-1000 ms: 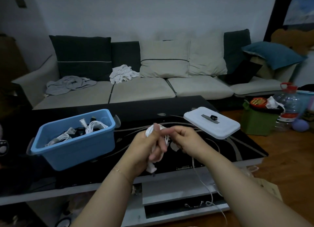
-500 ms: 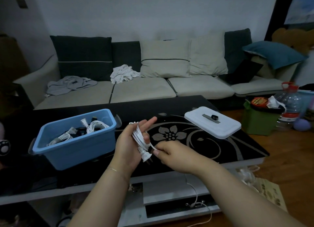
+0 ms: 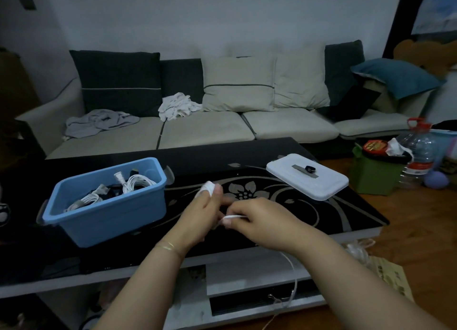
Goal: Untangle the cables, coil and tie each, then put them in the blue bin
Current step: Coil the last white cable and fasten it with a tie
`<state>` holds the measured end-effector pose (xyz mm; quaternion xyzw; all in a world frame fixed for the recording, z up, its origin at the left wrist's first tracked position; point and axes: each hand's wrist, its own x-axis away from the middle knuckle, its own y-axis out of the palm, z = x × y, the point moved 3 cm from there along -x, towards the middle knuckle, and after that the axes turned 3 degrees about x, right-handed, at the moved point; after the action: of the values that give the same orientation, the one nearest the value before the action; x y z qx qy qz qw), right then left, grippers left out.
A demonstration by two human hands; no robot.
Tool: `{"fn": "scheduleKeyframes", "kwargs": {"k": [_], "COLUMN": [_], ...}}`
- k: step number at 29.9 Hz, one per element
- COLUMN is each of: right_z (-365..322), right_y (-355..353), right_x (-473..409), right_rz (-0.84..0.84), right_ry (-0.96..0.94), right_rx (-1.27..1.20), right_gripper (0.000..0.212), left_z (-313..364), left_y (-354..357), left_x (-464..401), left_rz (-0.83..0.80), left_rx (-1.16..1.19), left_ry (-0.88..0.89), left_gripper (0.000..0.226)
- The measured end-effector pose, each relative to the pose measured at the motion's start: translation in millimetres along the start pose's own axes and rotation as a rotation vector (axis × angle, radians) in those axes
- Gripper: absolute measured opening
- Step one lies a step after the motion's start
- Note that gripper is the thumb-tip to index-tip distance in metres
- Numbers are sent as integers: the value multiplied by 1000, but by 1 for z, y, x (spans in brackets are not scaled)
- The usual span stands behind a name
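My left hand [image 3: 200, 216] grips a small coil of white cable [image 3: 206, 187] over the black table; the loops show at the top of the fist. My right hand [image 3: 259, 218] pinches a strand of the same cable just right of the left hand. The loose end hangs down below my right wrist toward the floor, over the table's front edge. The blue bin [image 3: 106, 213] stands on the table to the left, with several coiled white cables inside.
The bin's white lid [image 3: 306, 181] lies on the black glass table [image 3: 346, 213] at the right, with small dark items on it. A sofa stands behind the table. A green box [image 3: 371, 179] and a water bottle [image 3: 418, 154] are on the floor at the right.
My left hand has closed round the coil, whose plug is now hidden. My right hand has moved up and is pulling the strand sideways near the left hand.
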<state>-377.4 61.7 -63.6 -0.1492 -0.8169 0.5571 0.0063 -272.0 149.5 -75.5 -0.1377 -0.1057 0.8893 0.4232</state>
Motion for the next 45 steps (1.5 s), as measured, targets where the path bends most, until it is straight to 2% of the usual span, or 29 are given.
{"fn": "scheduleKeyframes", "kwargs": {"k": [1, 3, 4, 6, 8, 11, 13, 17, 20, 22, 24, 26, 28, 30, 33, 35, 38, 41, 45], "right_z": [6, 19, 25, 36, 44, 50, 51, 62, 63, 54, 39, 24, 13, 9, 10, 7, 5, 6, 5], "right_y": [0, -2, -3, -7, -12, -16, -13, -6, 6, 14, 20, 23, 23, 20, 21, 22, 19, 15, 9], "right_x": [-1, -4, -5, -6, -6, -8, -11, -15, -21, -24, -23, -20, -16, -13, -10, -9, -7, -4, -4], "right_rz": [2, 24, 48, 113, 178, 220, 225, 257, 210, 192, 142, 53, 3, -22, -115, -154, -107, -67, 0], "right_ry": [19, 43, 57, 91, 110, 99, 107, 186, 225, 191, 151, 114, 68, 53, 122, 127, 46, 29, 7], "right_rx": [-40, -136, -207, -380, -503, -616, -712, -834, -786, -662, -419, -147, 14, 36, -201, -266, -71, 9, 93], "right_gripper": [18, 15, 12, 14, 15, 6, 3, 10, 13, 15, 19, 16, 17, 21, 17, 15, 16, 21, 24], "left_z": [3, 3, 3, -1, -3, -6, -5, 3, 7, 9, 9, 8, 8, 5, -2, -4, -3, -3, -6], "left_y": [4, 12, 14, 16, 18, 21, 21, 20, 17, 13, 10, 4, 0, 0, -3, -6, -7, -3, 3], "left_x": [3, 6, 7, 5, 6, 6, 6, 7, 7, 5, 3, 1, 1, 1, -2, -4, -4, -3, -3], "left_rz": [-78, -241, -295, -357, -388, -408, -412, -373, -307, -237, -208, -200, -171, -133, -27, 29, 76, 81, -1], "left_rx": [-76, -167, -186, -182, -171, -124, -26, 256, 454, 641, 945, 1051, 1045, 1022, 993, 963, 794, 594, 421], "left_ry": [-7, -14, -21, -49, -59, -31, -7, 18, 54, 36, -57, -103, -110, -136, -145, -118, -90, -29, 7], "left_gripper": [30, 54, 57, 39, 30, 31, 31, 45, 59, 72, 71, 65, 61, 57, 42, 36, 27, 42, 56]}}
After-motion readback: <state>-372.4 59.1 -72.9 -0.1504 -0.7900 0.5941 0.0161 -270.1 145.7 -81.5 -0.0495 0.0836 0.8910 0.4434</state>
